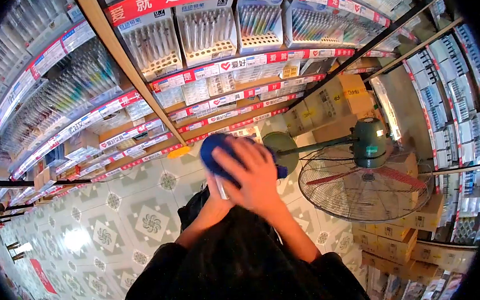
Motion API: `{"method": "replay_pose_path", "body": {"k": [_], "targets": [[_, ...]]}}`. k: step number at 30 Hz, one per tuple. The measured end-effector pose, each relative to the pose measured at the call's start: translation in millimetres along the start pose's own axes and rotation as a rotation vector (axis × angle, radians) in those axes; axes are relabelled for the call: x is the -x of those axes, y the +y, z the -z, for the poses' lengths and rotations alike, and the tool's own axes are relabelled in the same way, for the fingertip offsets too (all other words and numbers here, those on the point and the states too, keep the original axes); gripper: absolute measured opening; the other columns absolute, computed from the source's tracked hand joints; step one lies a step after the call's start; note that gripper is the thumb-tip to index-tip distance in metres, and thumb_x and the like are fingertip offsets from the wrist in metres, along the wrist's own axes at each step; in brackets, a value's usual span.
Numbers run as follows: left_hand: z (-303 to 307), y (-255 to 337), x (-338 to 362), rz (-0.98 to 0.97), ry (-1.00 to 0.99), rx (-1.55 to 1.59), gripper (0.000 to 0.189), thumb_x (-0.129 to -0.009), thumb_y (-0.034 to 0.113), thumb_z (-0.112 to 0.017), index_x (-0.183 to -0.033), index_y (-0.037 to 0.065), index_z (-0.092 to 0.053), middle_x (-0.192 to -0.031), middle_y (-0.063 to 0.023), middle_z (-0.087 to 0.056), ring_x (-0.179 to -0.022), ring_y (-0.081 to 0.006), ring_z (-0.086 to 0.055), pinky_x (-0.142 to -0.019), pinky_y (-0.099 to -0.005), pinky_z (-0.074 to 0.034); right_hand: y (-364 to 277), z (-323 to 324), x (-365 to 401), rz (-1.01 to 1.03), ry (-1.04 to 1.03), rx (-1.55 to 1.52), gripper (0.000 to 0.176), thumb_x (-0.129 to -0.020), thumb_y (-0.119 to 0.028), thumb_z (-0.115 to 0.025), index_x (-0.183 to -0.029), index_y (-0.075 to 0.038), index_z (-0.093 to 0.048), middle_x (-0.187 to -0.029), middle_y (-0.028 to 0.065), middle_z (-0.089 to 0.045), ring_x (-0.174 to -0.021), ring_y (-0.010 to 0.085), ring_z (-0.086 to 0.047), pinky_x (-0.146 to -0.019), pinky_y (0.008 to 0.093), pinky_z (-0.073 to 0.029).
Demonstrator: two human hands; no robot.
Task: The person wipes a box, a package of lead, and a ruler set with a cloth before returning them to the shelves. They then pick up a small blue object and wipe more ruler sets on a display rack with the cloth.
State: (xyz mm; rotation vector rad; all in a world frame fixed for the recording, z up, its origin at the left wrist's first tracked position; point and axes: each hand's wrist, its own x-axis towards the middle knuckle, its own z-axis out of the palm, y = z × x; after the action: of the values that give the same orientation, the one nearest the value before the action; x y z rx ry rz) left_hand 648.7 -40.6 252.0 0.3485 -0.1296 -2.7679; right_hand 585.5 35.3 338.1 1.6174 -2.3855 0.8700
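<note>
A dark blue cloth is bunched in front of my chest. My right hand presses over it from above, its fingers slightly blurred and bent across the fabric. Another end of the blue fabric sticks out to the right of that hand. Below the cloth, my left hand grips a white box-like object. Most of this object is hidden by the cloth and my right hand, so its exact kind cannot be made out.
Shelves of pens in display boxes stand ahead. To the right, a large fan with a wire cage leans near a round green base and cardboard boxes. A yellow object lies by the lowest shelf on the tiled floor.
</note>
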Motion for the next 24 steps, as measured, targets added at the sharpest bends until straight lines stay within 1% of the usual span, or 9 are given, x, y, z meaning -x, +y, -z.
{"method": "replay_pose_path", "body": {"k": [2, 5, 9, 11, 12, 15, 16, 20, 24], "targets": [[8, 3, 10, 0.075, 0.029, 0.073, 0.073, -0.093, 0.065, -0.031, -0.144, 0.013, -0.036, -0.143, -0.0109, -0.044, -0.130, -0.0273, -0.043, -0.111, -0.0442, -0.030, -19, 1, 11, 0.074, -0.086, 0.032, 0.060, -0.073, -0.032, -0.067, -0.132, -0.033, -0.053, -0.140, 0.0065, -0.048, -0.121, 0.0273, -0.050, -0.097, 0.0464, -0.037], [13, 5, 21, 0.131, 0.031, 0.117, 0.073, -0.093, 0.066, -0.029, -0.143, 0.014, -0.038, -0.142, -0.0107, -0.045, -0.129, -0.0273, -0.044, -0.110, -0.0441, -0.032, -17, 10, 2, 0.151, -0.119, 0.078, 0.068, -0.067, -0.029, -0.071, -0.132, -0.035, -0.052, -0.137, 0.0031, -0.051, -0.115, 0.0251, -0.052, -0.091, 0.0443, -0.040], [1, 1, 18, 0.093, 0.070, 0.129, 0.074, -0.092, 0.068, -0.028, -0.141, 0.015, -0.041, -0.140, -0.0104, -0.046, -0.127, -0.0273, -0.046, -0.108, -0.0439, -0.034, 17, 7, -18, -0.117, 0.046, 0.150, 0.076, -0.064, -0.018, -0.073, -0.135, -0.028, -0.050, -0.123, 0.0151, -0.054, -0.105, 0.0320, -0.054, -0.084, 0.0440, -0.043], [-10, 11, 18, -0.041, -0.100, -0.148, 0.079, -0.090, 0.071, -0.025, -0.141, 0.013, -0.041, -0.139, -0.0108, -0.047, -0.124, -0.0267, -0.048, -0.106, -0.0437, -0.036, 33, 1, -12, -0.210, 0.184, 0.105, 0.078, -0.062, -0.014, -0.073, -0.136, -0.026, -0.050, -0.123, 0.0179, -0.053, -0.103, 0.0348, -0.054, -0.084, 0.0445, -0.043], [-20, 21, 15, 0.040, -0.049, 0.029, 0.081, -0.090, 0.072, -0.025, -0.142, 0.011, -0.040, -0.139, -0.0109, -0.048, -0.123, -0.0264, -0.049, -0.104, -0.0436, -0.037, 33, 0, -3, -0.234, 0.183, 0.106, 0.077, -0.062, -0.013, -0.073, -0.135, -0.026, -0.052, -0.123, 0.0178, -0.053, -0.103, 0.0340, -0.054, -0.083, 0.0438, -0.043], [9, 20, -3, -0.094, -0.132, 0.042, 0.081, -0.090, 0.071, -0.027, -0.143, 0.010, -0.039, -0.138, -0.0103, -0.048, -0.124, -0.0267, -0.048, -0.104, -0.0434, -0.038, -1, -2, 23, -0.190, 0.036, 0.189, 0.078, -0.061, -0.014, -0.074, -0.135, -0.027, -0.052, -0.122, 0.0159, -0.054, -0.102, 0.0327, -0.055, -0.082, 0.0431, -0.042], [1, 22, 0, -0.059, 0.277, -0.028, 0.081, -0.090, 0.071, -0.028, -0.142, 0.010, -0.039, -0.139, -0.0101, -0.048, -0.126, -0.0273, -0.046, -0.107, -0.0425, -0.036, -19, -5, 29, -0.161, -0.005, 0.139, 0.075, -0.059, -0.014, -0.073, -0.130, -0.026, -0.056, -0.120, 0.0151, -0.055, -0.100, 0.0325, -0.056, -0.082, 0.0423, -0.043], [30, 32, 18, 0.114, 0.058, 0.126, 0.081, -0.090, 0.071, -0.028, -0.143, 0.010, -0.039, -0.141, -0.0106, -0.046, -0.127, -0.0275, -0.046, -0.108, -0.0421, -0.034, -60, -21, 10, 0.089, -0.018, 0.162, 0.072, -0.057, -0.018, -0.072, -0.127, -0.030, -0.059, -0.116, 0.0117, -0.055, -0.096, 0.0280, -0.057, -0.078, 0.0399, -0.044], [35, 31, 13, 0.096, -0.039, 0.150, 0.081, -0.090, 0.070, -0.028, -0.143, 0.010, -0.038, -0.142, -0.0110, -0.045, -0.128, -0.0277, -0.045, -0.109, -0.0416, -0.033, -43, -19, -27, -0.184, -0.032, 0.029, 0.072, -0.064, -0.013, -0.071, -0.133, -0.025, -0.054, -0.118, 0.0149, -0.055, -0.096, 0.0344, -0.057, -0.080, 0.0414, -0.046]]}}
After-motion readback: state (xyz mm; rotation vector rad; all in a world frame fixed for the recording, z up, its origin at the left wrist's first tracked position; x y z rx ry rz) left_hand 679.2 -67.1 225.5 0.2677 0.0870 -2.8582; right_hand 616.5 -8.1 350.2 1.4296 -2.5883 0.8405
